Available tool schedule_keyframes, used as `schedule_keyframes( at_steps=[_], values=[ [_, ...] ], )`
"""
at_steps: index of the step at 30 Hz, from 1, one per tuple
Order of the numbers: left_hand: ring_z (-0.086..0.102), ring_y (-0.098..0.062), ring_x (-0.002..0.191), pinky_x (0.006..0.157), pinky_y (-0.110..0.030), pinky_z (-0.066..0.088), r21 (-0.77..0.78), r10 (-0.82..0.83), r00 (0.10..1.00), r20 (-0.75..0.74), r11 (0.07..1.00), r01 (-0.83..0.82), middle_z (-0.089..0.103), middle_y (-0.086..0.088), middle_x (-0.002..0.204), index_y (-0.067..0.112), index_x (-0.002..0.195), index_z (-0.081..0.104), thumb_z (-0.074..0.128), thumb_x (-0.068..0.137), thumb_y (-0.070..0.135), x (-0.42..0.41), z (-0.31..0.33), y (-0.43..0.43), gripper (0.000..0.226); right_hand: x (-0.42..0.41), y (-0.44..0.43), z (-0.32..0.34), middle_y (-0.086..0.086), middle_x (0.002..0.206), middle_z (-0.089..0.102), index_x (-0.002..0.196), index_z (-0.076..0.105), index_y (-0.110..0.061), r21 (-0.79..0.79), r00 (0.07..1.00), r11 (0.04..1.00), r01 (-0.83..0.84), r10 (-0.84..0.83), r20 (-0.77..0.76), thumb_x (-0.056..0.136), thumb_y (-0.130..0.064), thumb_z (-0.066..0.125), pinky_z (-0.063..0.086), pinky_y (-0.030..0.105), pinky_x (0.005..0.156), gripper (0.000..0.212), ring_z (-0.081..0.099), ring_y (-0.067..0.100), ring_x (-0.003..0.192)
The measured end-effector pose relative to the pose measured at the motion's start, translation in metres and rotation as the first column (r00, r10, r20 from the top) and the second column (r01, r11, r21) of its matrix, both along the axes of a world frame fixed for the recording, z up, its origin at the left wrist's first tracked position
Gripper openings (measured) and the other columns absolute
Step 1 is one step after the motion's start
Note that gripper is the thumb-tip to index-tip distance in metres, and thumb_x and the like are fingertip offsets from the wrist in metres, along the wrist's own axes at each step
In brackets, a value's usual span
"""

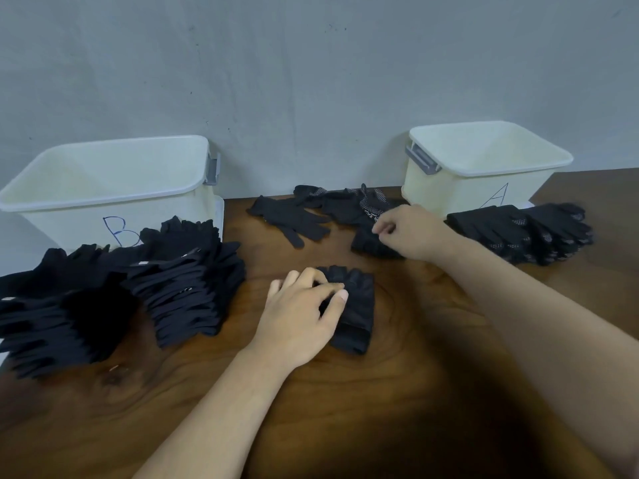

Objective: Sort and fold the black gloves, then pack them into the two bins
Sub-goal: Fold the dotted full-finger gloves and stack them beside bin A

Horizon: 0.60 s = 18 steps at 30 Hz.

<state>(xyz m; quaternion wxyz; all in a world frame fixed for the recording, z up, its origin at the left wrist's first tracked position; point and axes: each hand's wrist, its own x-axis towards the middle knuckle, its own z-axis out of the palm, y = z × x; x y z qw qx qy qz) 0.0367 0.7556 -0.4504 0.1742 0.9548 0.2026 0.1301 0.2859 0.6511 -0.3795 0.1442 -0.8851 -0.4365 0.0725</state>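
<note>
A folded black glove point(358, 311) lies in the middle of the wooden table, and my left hand point(304, 314) grips its left edge, thumb on top. Farther back, my right hand point(411, 231) pinches a dotted black glove point(371, 243) at the edge of a loose heap of gloves point(342, 203). One plain glove point(290, 217) lies flat to the left of that heap. The white bin marked B point(103, 188) stands at back left, the white bin marked A point(484, 167) at back right. No gloves show inside either bin.
Two large stacks of folded plain black gloves point(103, 292) fill the table's left side in front of bin B. A smaller stack of dotted gloves point(525, 233) lies in front of bin A. A grey wall stands right behind the bins.
</note>
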Motion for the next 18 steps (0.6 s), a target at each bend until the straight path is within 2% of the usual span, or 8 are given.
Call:
schedule_keyframes(
  at_steps=[2, 5, 8, 9, 10, 12, 15, 18],
  values=[
    [0.045, -0.006, 0.116, 0.103, -0.031, 0.031, 0.014, -0.01, 1.0, 0.008, 1.0, 0.01, 0.052, 0.023, 0.119, 0.042, 0.134, 0.068, 0.032, 0.106, 0.061, 0.001, 0.0, 0.0, 0.049, 0.001, -0.004, -0.01, -0.003, 0.138, 0.069, 0.129, 0.075, -0.028, -0.024, 0.998, 1.0, 0.013, -0.012, 0.057, 0.101, -0.022, 0.06, 0.053, 0.038, 0.105, 0.032, 0.064, 0.022, 0.125],
    [0.045, -0.007, 0.119, 0.105, -0.031, 0.033, 0.02, -0.026, 1.0, 0.017, 0.999, 0.026, 0.053, 0.022, 0.122, 0.041, 0.135, 0.067, 0.048, 0.104, 0.057, 0.001, -0.004, 0.003, 0.04, 0.009, 0.001, -0.014, 0.004, 0.159, 0.053, 0.151, 0.059, -0.023, -0.059, 0.998, 0.998, 0.006, -0.002, 0.065, 0.105, -0.019, 0.054, 0.046, 0.043, 0.115, 0.046, 0.054, 0.028, 0.141],
    [0.043, -0.007, 0.12, 0.11, -0.035, 0.035, -0.011, -0.043, 0.999, 0.03, 0.999, 0.043, 0.052, 0.022, 0.124, 0.039, 0.136, 0.065, 0.051, 0.103, 0.057, 0.001, -0.006, 0.005, 0.04, 0.026, 0.011, -0.011, 0.002, 0.176, 0.025, 0.166, 0.034, -0.016, 0.054, 0.991, 0.997, -0.053, 0.046, 0.126, 0.104, -0.006, 0.046, 0.03, 0.039, 0.128, 0.065, 0.03, 0.024, 0.159],
    [0.043, -0.007, 0.119, 0.11, -0.035, 0.035, -0.012, -0.045, 0.998, 0.036, 0.999, 0.045, 0.052, 0.022, 0.123, 0.038, 0.135, 0.065, 0.051, 0.103, 0.057, 0.001, -0.007, 0.006, 0.04, 0.031, 0.016, -0.008, 0.0, 0.177, 0.022, 0.167, 0.032, -0.015, 0.123, 0.991, 0.991, -0.056, 0.041, 0.124, 0.101, -0.001, 0.045, 0.027, 0.035, 0.128, 0.068, 0.028, 0.02, 0.159],
    [0.043, -0.007, 0.119, 0.111, -0.035, 0.035, -0.012, -0.047, 0.998, 0.04, 0.999, 0.047, 0.051, 0.022, 0.123, 0.038, 0.135, 0.065, 0.051, 0.103, 0.056, 0.001, -0.007, 0.006, 0.04, 0.035, 0.02, -0.004, -0.001, 0.175, 0.025, 0.166, 0.035, -0.015, 0.177, 0.994, 0.983, -0.036, 0.018, 0.104, 0.099, 0.003, 0.044, 0.029, 0.032, 0.125, 0.07, 0.032, 0.018, 0.156],
    [0.042, -0.007, 0.119, 0.111, -0.035, 0.034, -0.018, -0.047, 0.998, 0.046, 0.999, 0.048, 0.051, 0.022, 0.123, 0.038, 0.135, 0.065, 0.051, 0.103, 0.056, 0.002, -0.008, 0.006, 0.039, 0.039, 0.025, 0.002, 0.006, 0.162, 0.046, 0.153, 0.052, -0.014, 0.202, 0.996, 0.978, 0.051, -0.064, 0.06, 0.095, 0.005, 0.046, 0.04, 0.037, 0.117, 0.061, 0.05, 0.025, 0.142],
    [0.041, -0.007, 0.119, 0.112, -0.035, 0.034, -0.019, -0.05, 0.997, 0.065, 0.999, 0.051, 0.051, 0.022, 0.123, 0.038, 0.135, 0.065, 0.05, 0.103, 0.056, 0.002, -0.01, 0.007, 0.039, 0.042, 0.026, -0.004, 0.012, 0.128, 0.066, 0.118, 0.07, -0.014, 0.105, 0.982, 0.982, 0.155, -0.165, 0.096, 0.091, 0.0, 0.052, 0.05, 0.038, 0.096, 0.035, 0.063, 0.036, 0.117],
    [0.041, -0.008, 0.121, 0.114, -0.036, 0.035, -0.014, -0.051, 0.996, 0.079, 0.999, 0.052, 0.051, 0.021, 0.122, 0.038, 0.134, 0.066, 0.05, 0.102, 0.059, 0.003, -0.011, 0.007, 0.041, 0.043, 0.03, -0.016, 0.014, 0.119, 0.071, 0.108, 0.074, -0.013, -0.023, 0.982, 0.988, 0.15, -0.146, 0.121, 0.091, -0.008, 0.055, 0.053, 0.038, 0.09, 0.026, 0.066, 0.038, 0.111]
  ],
)
